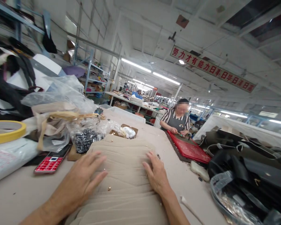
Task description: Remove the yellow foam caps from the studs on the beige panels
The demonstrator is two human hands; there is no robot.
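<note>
A beige ribbed panel of bag material [124, 162] lies flat on the worktable in front of me. My left hand [84, 178] rests on its left side with fingers spread flat. My right hand [155, 173] presses on its right edge, fingers stretched forward. Neither hand holds anything. Small gold studs [109, 188] sit on the panel between my hands.
A red phone [52, 162], a yellow tape roll [7, 129], plastic bags of dark hardware [85, 139] and tan straps lie at left. Dark bags [250, 165] pile up at right. Across the table a person works on a red mat [189, 149].
</note>
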